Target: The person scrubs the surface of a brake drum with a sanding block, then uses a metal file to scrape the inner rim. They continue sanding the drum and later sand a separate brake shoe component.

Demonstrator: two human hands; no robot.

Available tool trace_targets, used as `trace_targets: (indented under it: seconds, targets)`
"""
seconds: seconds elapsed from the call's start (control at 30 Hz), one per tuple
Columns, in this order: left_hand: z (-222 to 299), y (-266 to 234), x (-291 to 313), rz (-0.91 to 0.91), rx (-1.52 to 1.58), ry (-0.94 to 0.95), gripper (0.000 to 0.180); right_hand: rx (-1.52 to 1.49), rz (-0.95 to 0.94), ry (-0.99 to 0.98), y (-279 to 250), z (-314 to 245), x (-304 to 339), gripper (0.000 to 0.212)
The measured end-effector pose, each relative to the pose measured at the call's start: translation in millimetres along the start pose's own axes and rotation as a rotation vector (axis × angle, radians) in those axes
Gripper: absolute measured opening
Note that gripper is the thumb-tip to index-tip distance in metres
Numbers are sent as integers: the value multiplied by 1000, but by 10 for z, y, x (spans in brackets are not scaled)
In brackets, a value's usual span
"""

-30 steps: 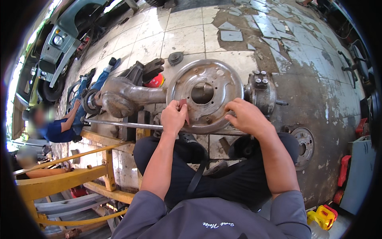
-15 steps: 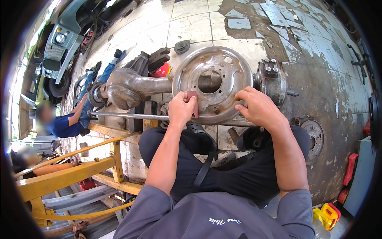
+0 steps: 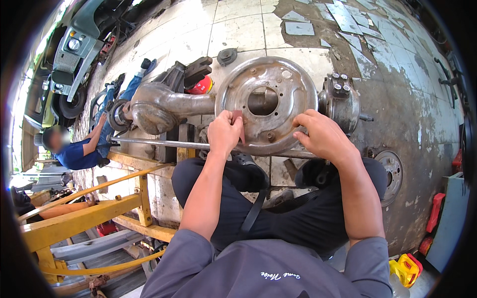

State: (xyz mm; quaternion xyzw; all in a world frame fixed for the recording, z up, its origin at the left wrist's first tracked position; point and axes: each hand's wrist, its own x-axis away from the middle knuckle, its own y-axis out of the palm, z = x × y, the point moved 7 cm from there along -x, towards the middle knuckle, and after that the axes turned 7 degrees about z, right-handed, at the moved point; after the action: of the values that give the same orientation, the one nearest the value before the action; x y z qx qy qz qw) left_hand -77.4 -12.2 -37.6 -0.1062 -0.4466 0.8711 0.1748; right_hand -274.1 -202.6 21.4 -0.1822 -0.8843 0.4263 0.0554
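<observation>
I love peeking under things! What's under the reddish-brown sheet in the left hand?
The round metal plate lies beneath the reddish-brown sheet and shows to its right. The patch behind the sheet and left hand is covered from view.

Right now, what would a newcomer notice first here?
Probably the large round metal plate, just above centre. At its lower left, the left hand pinches a reddish sheet; the right hand is at its lower right. A yellow frame juts in at the picture's lower left.
</observation>
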Motion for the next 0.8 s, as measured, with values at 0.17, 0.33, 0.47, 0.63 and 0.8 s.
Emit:
trace_targets:
  seconds: [0.17,0.33,0.47,0.63,0.8]
  targets:
    - [-63,0,12,-24,52,-59,32,9,-27,15,-16,-39,-22,22]
    - [-16,-50,54,-40,20,-42,32,-3,6,-9,-5,-7,-1,22]
    - [-25,-18,-7,-30,16,-89,31,2,-11,-4,9,-14,-15,22]
    - [-30,-13,36,-31,81,-70,31,5,-5,-4,1,3,-22,22]
    - [-11,-25,65,0,49,-24,30,0,-6,-4,8,-16,-9,23]
